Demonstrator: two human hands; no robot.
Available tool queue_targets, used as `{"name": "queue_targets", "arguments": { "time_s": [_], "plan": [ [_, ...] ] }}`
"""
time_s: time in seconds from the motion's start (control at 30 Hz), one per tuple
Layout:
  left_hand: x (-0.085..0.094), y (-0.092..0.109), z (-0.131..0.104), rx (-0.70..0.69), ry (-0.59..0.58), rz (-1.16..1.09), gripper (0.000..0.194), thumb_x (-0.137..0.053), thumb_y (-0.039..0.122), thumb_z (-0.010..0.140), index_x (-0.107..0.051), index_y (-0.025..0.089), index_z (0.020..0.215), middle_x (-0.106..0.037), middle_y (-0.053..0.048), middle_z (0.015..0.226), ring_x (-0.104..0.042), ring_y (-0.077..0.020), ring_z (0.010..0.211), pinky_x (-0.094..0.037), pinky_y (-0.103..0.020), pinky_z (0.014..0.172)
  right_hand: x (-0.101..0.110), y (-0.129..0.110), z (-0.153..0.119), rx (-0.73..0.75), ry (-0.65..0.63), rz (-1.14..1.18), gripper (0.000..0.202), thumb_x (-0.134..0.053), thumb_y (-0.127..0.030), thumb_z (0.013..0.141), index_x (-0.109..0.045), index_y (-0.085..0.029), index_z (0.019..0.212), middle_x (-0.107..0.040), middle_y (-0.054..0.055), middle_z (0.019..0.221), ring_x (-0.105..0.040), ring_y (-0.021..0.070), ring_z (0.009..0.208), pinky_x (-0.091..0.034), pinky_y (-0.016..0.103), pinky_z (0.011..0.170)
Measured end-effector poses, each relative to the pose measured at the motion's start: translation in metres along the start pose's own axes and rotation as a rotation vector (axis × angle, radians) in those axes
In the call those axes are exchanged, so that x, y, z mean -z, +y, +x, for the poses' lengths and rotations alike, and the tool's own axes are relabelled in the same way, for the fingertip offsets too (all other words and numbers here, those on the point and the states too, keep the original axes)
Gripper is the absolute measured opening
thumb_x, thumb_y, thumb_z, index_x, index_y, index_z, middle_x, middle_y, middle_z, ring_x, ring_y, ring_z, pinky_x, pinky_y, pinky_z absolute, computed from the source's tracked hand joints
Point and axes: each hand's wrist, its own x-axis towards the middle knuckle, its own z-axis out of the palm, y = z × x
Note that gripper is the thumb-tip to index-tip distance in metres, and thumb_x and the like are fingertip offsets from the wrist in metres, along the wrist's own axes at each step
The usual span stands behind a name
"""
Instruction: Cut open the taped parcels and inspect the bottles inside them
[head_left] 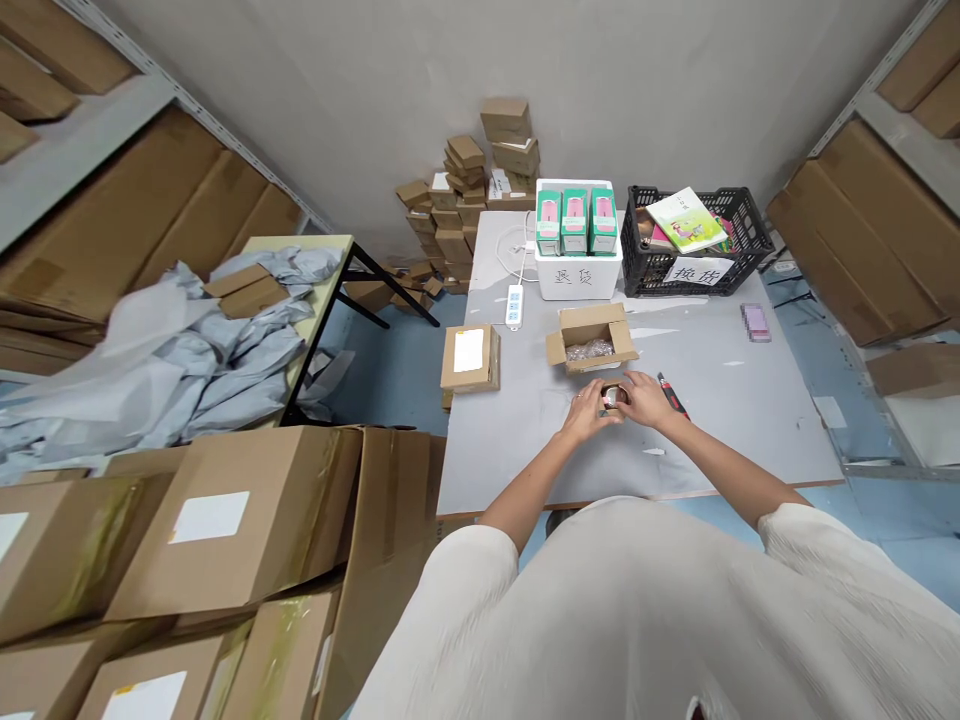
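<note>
Both of my hands meet at the near middle of the table. My left hand (589,411) and my right hand (643,399) are closed around a small jar-like object (615,397) with a shiny, silvery round top and brownish sides; its exact kind is too small to make out. Just beyond my fingers stands an open cardboard box (595,326), flaps folded out, with clear bubble wrap (590,350) inside. A red and black utility knife (673,396) lies beside my right wrist.
On the grey table (750,420) are a taped carton (470,358), a power strip (514,307), a white bin (577,278) of green-and-pink boxes, a black crate (697,275) with books and a pinkish item (756,322). Large cartons (225,520) crowd the left; shelving flanks both sides.
</note>
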Motion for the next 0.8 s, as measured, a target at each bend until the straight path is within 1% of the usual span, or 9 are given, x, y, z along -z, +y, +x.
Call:
{"name": "queue_targets", "arguments": {
  "time_s": [0.1, 0.23, 0.3, 0.37, 0.47, 0.53, 0.6, 0.73, 0.8],
  "plan": [
    [-0.002, 0.002, 0.0, -0.009, 0.002, 0.015, 0.1, -0.091, 0.057, 0.079, -0.04, 0.027, 0.159, -0.045, -0.02, 0.167, -0.044, -0.042, 0.156, -0.04, -0.062, 0.123, -0.001, -0.005, 0.004, 0.047, 0.04, -0.069, 0.02, -0.084, -0.032, 0.083, -0.08, -0.02, 0.099, -0.059, 0.02, 0.156, -0.045, 0.045, 0.15, -0.033, 0.066, 0.128],
    [-0.004, 0.006, -0.003, -0.019, -0.011, 0.051, 0.102, -0.093, 0.052, 0.078, -0.037, 0.026, 0.16, -0.045, -0.021, 0.167, -0.042, -0.0423, 0.158, -0.036, -0.062, 0.126, -0.012, -0.002, 0.016, -0.004, 0.011, -0.043, 0.027, -0.095, -0.037, 0.073, -0.081, -0.021, 0.09, -0.059, 0.021, 0.155, -0.04, 0.0496, 0.152, -0.021, 0.073, 0.13],
    [-0.004, 0.009, -0.004, -0.027, -0.018, 0.067, 0.102, -0.093, 0.05, 0.078, -0.036, 0.024, 0.159, -0.047, -0.022, 0.166, -0.042, -0.0427, 0.158, -0.035, -0.062, 0.126, -0.019, 0.001, 0.022, -0.039, 0.001, -0.025, 0.032, -0.097, -0.039, 0.07, -0.081, -0.021, 0.09, -0.058, 0.021, 0.156, -0.038, 0.051, 0.153, -0.019, 0.075, 0.13],
    [-0.003, 0.012, -0.004, -0.038, -0.02, 0.072, 0.101, -0.093, 0.049, 0.079, -0.036, 0.024, 0.159, -0.048, -0.022, 0.164, -0.043, -0.0427, 0.157, -0.035, -0.063, 0.126, -0.026, 0.003, 0.027, -0.051, 0.019, -0.012, 0.036, -0.098, -0.041, 0.068, -0.081, -0.021, 0.093, -0.057, 0.021, 0.157, -0.038, 0.0512, 0.153, -0.018, 0.075, 0.13],
    [-0.001, 0.013, -0.003, -0.038, -0.012, 0.068, 0.101, -0.093, 0.049, 0.078, -0.036, 0.022, 0.158, -0.047, -0.024, 0.164, -0.043, -0.0432, 0.157, -0.035, -0.063, 0.126, -0.031, -0.002, 0.033, -0.084, 0.024, -0.033, 0.038, -0.097, -0.044, 0.068, -0.082, -0.021, 0.094, -0.059, 0.023, 0.155, -0.043, 0.0513, 0.148, -0.021, 0.076, 0.128],
    [-0.001, 0.012, -0.002, -0.037, -0.001, 0.063, 0.101, -0.093, 0.05, 0.078, -0.036, 0.022, 0.157, -0.048, -0.024, 0.163, -0.043, -0.0437, 0.157, -0.037, -0.063, 0.125, -0.028, -0.01, 0.035, -0.133, -0.008, -0.073, 0.037, -0.095, -0.044, 0.07, -0.082, -0.02, 0.095, -0.061, 0.025, 0.151, -0.048, 0.0517, 0.143, -0.024, 0.077, 0.126],
    [-0.001, 0.011, -0.002, -0.033, 0.014, 0.055, 0.101, -0.093, 0.05, 0.077, -0.037, 0.023, 0.157, -0.049, -0.024, 0.163, -0.044, -0.0439, 0.156, -0.037, -0.064, 0.124, -0.021, -0.02, 0.034, -0.164, -0.029, -0.096, 0.036, -0.092, -0.043, 0.073, -0.082, -0.019, 0.097, -0.064, 0.027, 0.144, -0.05, 0.0514, 0.139, -0.025, 0.076, 0.125],
    [-0.001, 0.009, -0.004, -0.002, 0.021, 0.036, 0.108, -0.096, 0.047, 0.074, -0.034, 0.024, 0.16, -0.052, -0.024, 0.161, -0.047, -0.0433, 0.155, -0.034, -0.064, 0.126, 0.002, -0.043, 0.025, -0.168, -0.048, -0.075, 0.037, -0.085, -0.04, 0.078, -0.082, -0.018, 0.108, -0.066, 0.025, 0.139, -0.049, 0.0484, 0.138, -0.024, 0.067, 0.127],
    [-0.001, 0.01, -0.005, 0.021, 0.024, 0.019, 0.113, -0.095, 0.046, 0.074, -0.03, 0.023, 0.163, -0.054, -0.023, 0.159, -0.048, -0.0423, 0.155, -0.032, -0.064, 0.127, 0.016, -0.055, 0.019, -0.187, -0.08, -0.124, 0.042, -0.08, -0.039, 0.082, -0.08, -0.014, 0.115, -0.064, 0.027, 0.141, -0.049, 0.0469, 0.137, -0.027, 0.06, 0.126]
  ]
}}
